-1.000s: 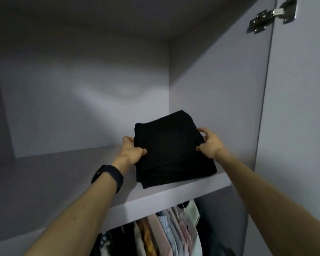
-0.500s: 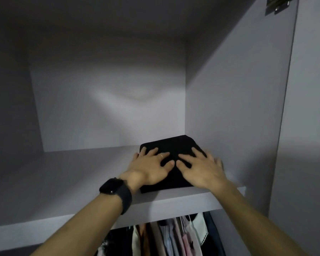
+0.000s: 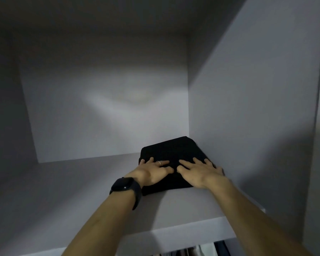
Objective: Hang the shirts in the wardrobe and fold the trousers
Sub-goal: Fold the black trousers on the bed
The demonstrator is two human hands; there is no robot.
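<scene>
In the head view, a black bundle taken to be the folded trousers [image 3: 172, 150] is seen lying flat on the upper shelf [image 3: 81, 182] of the wardrobe, at its right end. Its right edge is close against or touching the side wall [image 3: 248, 126]; which of the two cannot be told in the dim light. The left hand [image 3: 151, 172], with a dark watch [image 3: 126, 187] on the wrist and a ring [image 3: 158, 162] on one finger, is laid palm down on the near left part of the bundle. The right hand [image 3: 199, 172] is laid beside it on the near right part. The fingers [image 3: 185, 162] of both hands are spread and straight, pressed flat on the cloth, with nothing gripped. The step in hand is judged to be the stowing of the folded trousers, the bundle being pressed down or slid towards the back wall [image 3: 103, 108]. The folding of this pair appears done. For the next move, the hands would need to be lifted straight off, so that the top layer is not dragged and the fold is not disturbed. Below the shelf, a sliver of hanging clothes [image 3: 198, 251] is made out, too little for any garment to be told apart.
</scene>
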